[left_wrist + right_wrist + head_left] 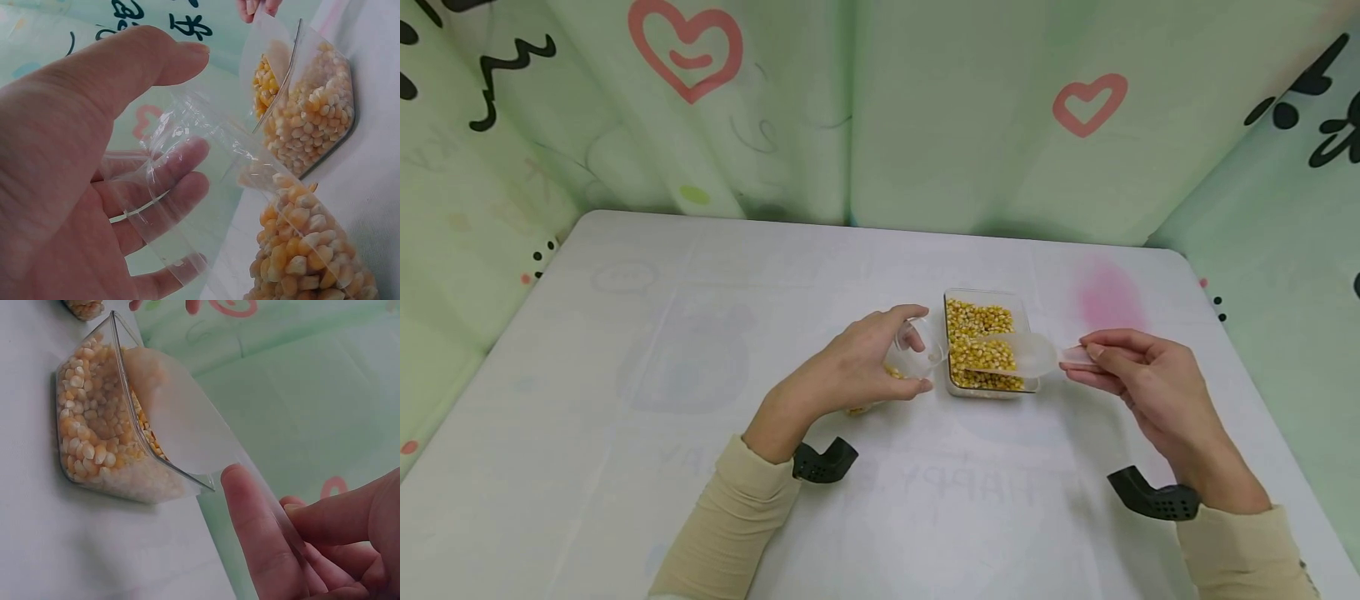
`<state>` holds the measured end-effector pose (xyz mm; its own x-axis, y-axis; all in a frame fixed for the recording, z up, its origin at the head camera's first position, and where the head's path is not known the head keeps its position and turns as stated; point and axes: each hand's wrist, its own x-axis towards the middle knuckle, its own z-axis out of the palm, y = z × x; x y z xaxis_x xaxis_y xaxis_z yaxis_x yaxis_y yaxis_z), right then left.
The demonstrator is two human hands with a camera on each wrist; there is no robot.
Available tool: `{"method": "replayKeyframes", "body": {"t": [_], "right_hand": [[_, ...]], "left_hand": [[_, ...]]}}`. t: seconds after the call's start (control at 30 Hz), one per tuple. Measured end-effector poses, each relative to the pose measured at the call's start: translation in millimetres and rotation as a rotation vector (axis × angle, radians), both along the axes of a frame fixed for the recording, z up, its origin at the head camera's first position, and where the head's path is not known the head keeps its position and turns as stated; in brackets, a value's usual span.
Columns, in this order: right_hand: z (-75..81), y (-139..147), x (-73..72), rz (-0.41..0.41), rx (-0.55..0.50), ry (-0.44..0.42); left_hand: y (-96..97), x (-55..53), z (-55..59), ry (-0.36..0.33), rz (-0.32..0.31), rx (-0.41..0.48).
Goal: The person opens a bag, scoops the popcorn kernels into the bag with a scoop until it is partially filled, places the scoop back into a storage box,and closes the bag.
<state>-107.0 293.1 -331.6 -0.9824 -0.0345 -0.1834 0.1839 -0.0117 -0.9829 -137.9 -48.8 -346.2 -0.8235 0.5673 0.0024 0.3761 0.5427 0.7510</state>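
Observation:
My left hand (868, 354) curves round the mouth of a clear plastic bag (206, 134), thumb on the near side. Its other fingers show through the film. Corn kernels (300, 250) fill the lower part of the bag, mostly hidden by the hand in the head view. With thumb and fingers, my right hand (1150, 387) pinches the handle of a translucent white scoop (187, 419). The scoop's bowl reaches over the rim of a clear rectangular box (988, 296), close to the yellow kernels (981, 321) inside.
The box and bag stand side by side on a white-covered table (700, 483). A green curtain (955, 108) with hearts and black marks hangs behind and at both sides. Dark wrist mounts (1153, 496) sit at both cuffs.

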Motion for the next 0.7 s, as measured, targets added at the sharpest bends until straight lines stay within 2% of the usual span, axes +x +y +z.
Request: {"method": "replayKeyframes", "body": {"t": [0.17, 0.4, 0.7], "right_hand": [[-2.0, 1.8, 0.0, -0.001, -0.051, -0.001], [-6.6, 5.5, -0.4, 0.032, -0.206, -0.005], [-5.6, 8.1, -1.2, 0.036, -0.293, -0.004]], "left_hand": [[-0.3, 0.1, -0.3, 0.004, -0.002, 0.003], [-0.4, 0.3, -0.1, -0.001, 0.001, 0.003], [-0.6, 0.4, 0.8, -0.011, -0.001, 0.003]]}}
